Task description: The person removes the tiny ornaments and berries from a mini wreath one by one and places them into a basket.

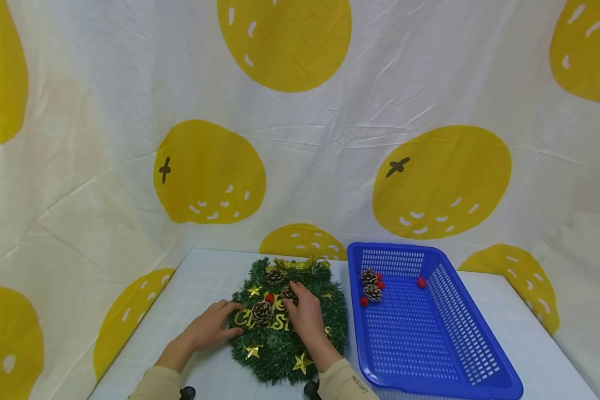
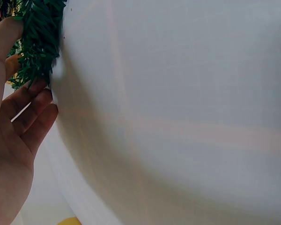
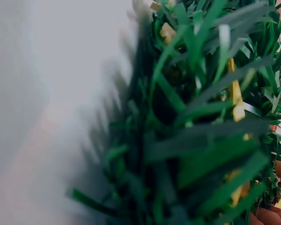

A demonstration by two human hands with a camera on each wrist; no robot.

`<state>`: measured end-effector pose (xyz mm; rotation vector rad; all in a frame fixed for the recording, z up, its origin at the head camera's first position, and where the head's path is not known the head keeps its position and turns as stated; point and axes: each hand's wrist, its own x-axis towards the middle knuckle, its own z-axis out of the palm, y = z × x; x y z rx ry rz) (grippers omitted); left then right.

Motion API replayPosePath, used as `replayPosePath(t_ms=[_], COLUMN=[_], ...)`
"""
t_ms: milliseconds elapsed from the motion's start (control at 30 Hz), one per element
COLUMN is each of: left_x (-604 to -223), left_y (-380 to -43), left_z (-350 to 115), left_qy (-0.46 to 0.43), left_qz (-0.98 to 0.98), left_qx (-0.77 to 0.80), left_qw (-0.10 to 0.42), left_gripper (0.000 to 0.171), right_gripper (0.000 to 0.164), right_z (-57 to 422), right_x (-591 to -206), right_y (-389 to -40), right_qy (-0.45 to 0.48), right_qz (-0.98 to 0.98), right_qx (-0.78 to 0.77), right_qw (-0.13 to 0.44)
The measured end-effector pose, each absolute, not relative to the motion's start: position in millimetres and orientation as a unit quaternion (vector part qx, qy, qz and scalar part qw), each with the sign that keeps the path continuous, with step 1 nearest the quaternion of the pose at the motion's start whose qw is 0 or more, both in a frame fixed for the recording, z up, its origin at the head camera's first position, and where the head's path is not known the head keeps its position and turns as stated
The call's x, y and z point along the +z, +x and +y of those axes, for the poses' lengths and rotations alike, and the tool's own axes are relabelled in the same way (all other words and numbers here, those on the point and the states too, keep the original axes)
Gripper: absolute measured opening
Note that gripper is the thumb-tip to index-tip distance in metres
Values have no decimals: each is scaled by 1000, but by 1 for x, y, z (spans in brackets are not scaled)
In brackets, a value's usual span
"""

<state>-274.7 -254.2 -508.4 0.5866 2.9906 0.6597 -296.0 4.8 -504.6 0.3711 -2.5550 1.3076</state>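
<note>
A green tinsel wreath [image 1: 275,355] with gold letters and gold stars [image 1: 302,363] lies flat on the table. My left hand [image 1: 211,328] holds its left edge, the thumb and fingers spread around the tinsel [image 2: 37,42]. Over the wreath's middle, my right hand [image 1: 306,314] pinches a pinecone [image 1: 287,293] between thumb and fingers. Another pinecone [image 1: 262,313] sits on the letters beside a red berry [image 1: 269,298], and a further pinecone [image 1: 275,276] is higher up. At the top is a gold bow [image 1: 300,264]. In the right wrist view, tinsel [image 3: 201,140] hides most of the right hand.
Close to the wreath's right stands a blue plastic basket [image 1: 480,339]. Inside it, pinecones [image 1: 372,293] and red berries [image 1: 364,301] lie along the left side, with one red berry [image 1: 421,282] apart from them. A fruit-printed cloth [image 1: 320,183] hangs behind the white table [image 1: 205,272].
</note>
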Motion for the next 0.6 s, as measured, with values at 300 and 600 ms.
replayPosePath(t_ms=[300, 600], left_x=[-508, -513], left_y=[-276, -278], left_z=[-255, -256], left_qy=[191, 189], left_qz=[959, 960], left_qx=[211, 207], left_qw=[12, 10], left_gripper=[58, 60], right_gripper=[47, 47], right_z=[7, 9], right_x=[-493, -470], right_y=[-292, -290], right_qy=[115, 99], right_qz=[-872, -859], right_qx=[455, 481], right_qw=[138, 143])
